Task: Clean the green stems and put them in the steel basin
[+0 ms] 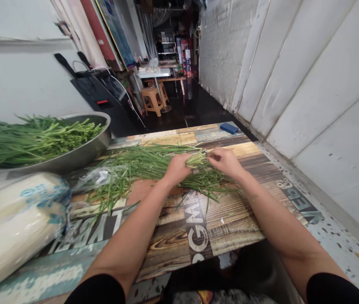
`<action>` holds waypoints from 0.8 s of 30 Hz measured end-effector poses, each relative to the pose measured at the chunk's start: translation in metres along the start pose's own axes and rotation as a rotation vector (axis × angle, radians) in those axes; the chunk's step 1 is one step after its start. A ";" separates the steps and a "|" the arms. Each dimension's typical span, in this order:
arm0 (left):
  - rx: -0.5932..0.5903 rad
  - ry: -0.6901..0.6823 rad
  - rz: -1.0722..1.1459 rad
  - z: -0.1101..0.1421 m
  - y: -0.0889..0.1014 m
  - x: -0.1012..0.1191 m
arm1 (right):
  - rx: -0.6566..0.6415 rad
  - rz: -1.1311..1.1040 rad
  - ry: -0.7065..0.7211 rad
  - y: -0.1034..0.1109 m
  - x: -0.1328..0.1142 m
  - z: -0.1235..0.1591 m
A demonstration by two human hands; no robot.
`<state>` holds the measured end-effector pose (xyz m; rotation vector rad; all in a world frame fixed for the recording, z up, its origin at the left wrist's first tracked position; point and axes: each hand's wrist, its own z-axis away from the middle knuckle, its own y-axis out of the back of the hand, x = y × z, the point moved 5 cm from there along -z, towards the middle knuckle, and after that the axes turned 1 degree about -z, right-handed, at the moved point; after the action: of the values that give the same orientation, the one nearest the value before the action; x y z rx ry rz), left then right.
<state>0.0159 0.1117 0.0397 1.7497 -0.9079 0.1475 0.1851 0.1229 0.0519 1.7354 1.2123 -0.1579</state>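
A loose heap of long green stalks (135, 166) lies across the wood-print table top (230, 223). My left hand (177, 168) is closed round a small bunch of these stalks (196, 159), with their pale cut ends sticking out to the right. My right hand (224, 161) is just right of those ends, fingers curled and pinching at them. Both forearms reach in from the bottom edge.
A wide metal basin (81, 152) piled with more green stalks stands at the left. White packs in clear plastic (14, 223) lie at the near left. A blue flat object (229, 128) rests at the table's far edge. A white wall runs along the right.
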 end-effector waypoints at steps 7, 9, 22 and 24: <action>-0.045 0.013 -0.060 0.001 -0.004 0.002 | -0.014 0.176 -0.010 -0.005 0.002 0.002; -0.035 0.008 -0.053 0.001 -0.004 0.001 | 0.021 0.197 -0.043 -0.002 0.007 0.001; 0.002 -0.010 0.000 0.000 -0.002 -0.002 | -0.001 -0.014 -0.173 -0.011 -0.001 0.002; -0.002 -0.006 0.013 0.000 -0.002 -0.002 | -0.032 0.034 -0.147 -0.014 0.000 0.001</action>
<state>0.0160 0.1128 0.0371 1.7438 -0.9232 0.1498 0.1749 0.1224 0.0423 1.6848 1.0717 -0.2402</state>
